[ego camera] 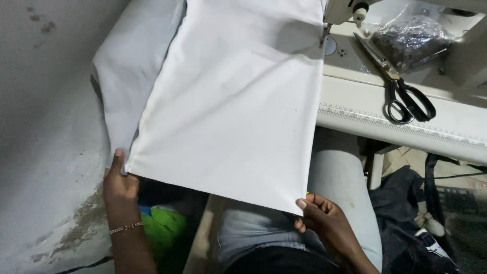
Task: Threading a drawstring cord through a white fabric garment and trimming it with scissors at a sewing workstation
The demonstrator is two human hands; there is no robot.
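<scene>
A large piece of white fabric [233, 101] stretches from the sewing machine head [350, 10] down toward me. My left hand [120, 180] pinches its near left corner between thumb and fingers; a thin bracelet circles that wrist. My right hand [319, 213] grips the near right corner, thumb on top. The cloth is pulled flat between both hands. Its far edge lies beside the needle [322, 34] of the machine. Beneath it lies a second white layer [127, 66] that sticks out on the left.
Black-handled scissors [403, 91] lie on the cream sewing table [385, 124], with a clear plastic bag of dark bits [411, 38] behind them. Dark cloth [411, 203] is piled at lower right, a green item [162, 228] under my left arm, and the grey floor [45, 127] to the left.
</scene>
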